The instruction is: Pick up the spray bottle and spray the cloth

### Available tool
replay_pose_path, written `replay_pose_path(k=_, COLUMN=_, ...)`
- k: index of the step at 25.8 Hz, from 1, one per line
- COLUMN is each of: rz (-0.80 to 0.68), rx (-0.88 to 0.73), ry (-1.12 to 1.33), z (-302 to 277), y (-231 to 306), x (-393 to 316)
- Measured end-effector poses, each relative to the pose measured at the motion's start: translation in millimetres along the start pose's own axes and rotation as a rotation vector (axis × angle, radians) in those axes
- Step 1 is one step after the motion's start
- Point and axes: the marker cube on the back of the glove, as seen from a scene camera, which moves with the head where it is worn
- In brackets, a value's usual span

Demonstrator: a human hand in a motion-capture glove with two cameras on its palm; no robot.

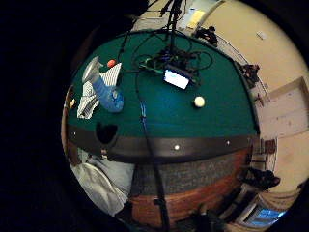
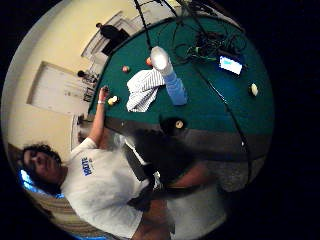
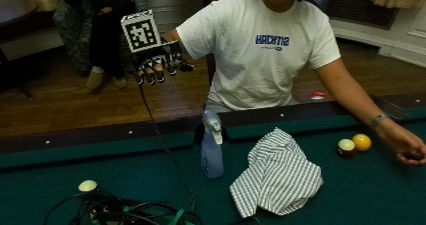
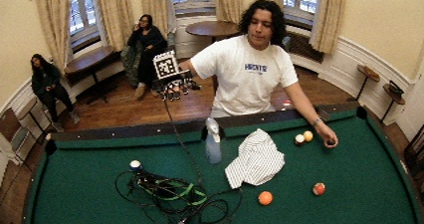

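Observation:
A pale blue spray bottle (image 3: 212, 152) with a white trigger head stands upright on the green felt just inside the near rail. Right beside it lies a crumpled white cloth with grey stripes (image 3: 278, 175). My gloved right hand (image 3: 156, 65) is raised well above and outside the rail, off to the bottle's side, fingers hanging relaxed and holding nothing. Both palm views look down from a distance at the bottle (image 1: 108, 94) (image 2: 174, 85) and the cloth (image 1: 89, 99) (image 2: 142, 89).
A yellow ball (image 3: 361, 142) and a maroon ball (image 3: 346, 146) lie near the bare left hand (image 3: 409, 150) resting on the felt. A white ball (image 3: 87, 186), a cable tangle (image 3: 126, 212) and a lit-screen device (image 1: 176, 78) sit farther out. The side pocket (image 1: 106, 131) is beside the bottle.

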Motion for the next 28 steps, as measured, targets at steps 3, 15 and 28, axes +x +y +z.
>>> replay_pose_path(k=3, rz=0.02, rx=0.019, ry=-0.009, z=0, y=-3, x=-2)
replay_pose_path(k=15, rz=0.018, rx=0.006, ry=-0.003, z=8, y=-3, x=-3)
replay_pose_path(k=28, rz=0.044, rx=-0.02, ry=-0.04, z=54, y=18, x=21)
